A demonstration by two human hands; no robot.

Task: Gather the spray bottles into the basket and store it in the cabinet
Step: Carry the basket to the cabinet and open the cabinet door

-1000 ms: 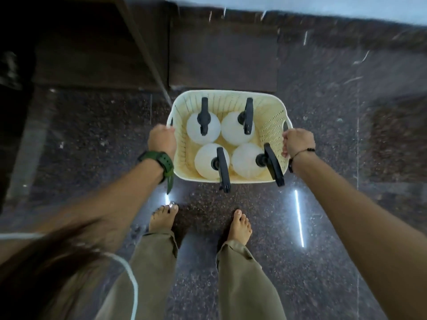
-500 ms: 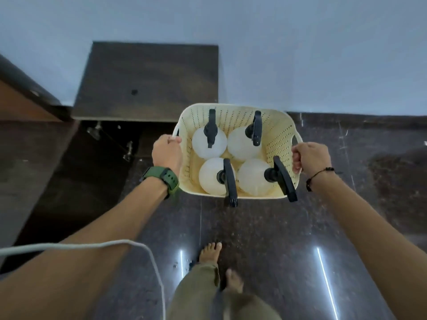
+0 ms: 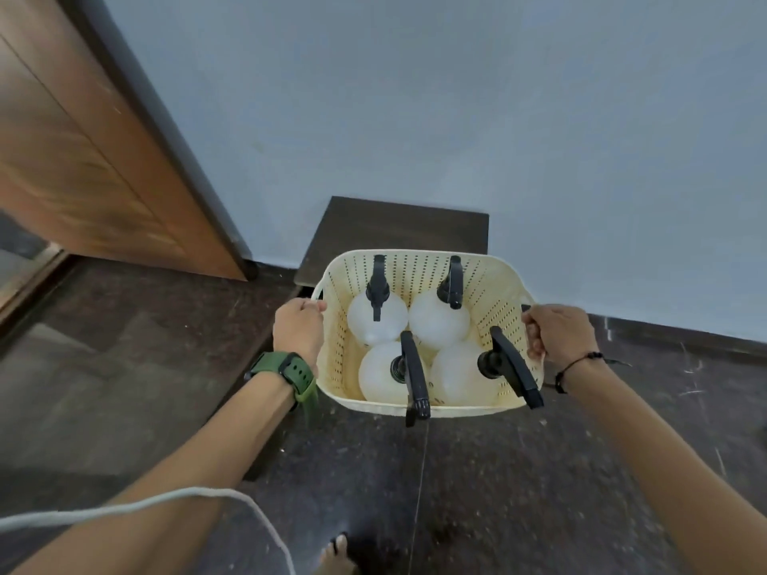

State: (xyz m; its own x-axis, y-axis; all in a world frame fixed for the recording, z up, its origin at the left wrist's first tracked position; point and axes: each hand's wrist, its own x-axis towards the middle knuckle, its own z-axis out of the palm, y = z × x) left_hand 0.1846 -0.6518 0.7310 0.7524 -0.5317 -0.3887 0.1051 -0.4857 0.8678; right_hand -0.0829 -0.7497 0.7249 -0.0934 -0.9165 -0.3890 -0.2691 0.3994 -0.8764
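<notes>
A cream perforated plastic basket (image 3: 419, 263) hangs in the air in front of me, above the dark floor. Inside it stand several white round spray bottles (image 3: 375, 321) with black trigger heads; the two near triggers stick out over the front rim. My left hand (image 3: 299, 329), with a green watch on the wrist, grips the basket's left handle. Gripping the right handle is my right hand (image 3: 554, 332), which wears a black cord bracelet. The cabinet's inside is not visible.
A dark wooden panel (image 3: 398, 230) stands against the pale blue wall (image 3: 456, 118) just behind the basket. A brown wooden door or cabinet side (image 3: 83, 151) slants at the left. Polished dark stone floor (image 3: 519, 471) lies below. A white cord (image 3: 174, 502) crosses my left forearm.
The basket has risen with both hands on its handles, and my view has tilted up from the floor and feet toward the wall and the wooden door at the left.
</notes>
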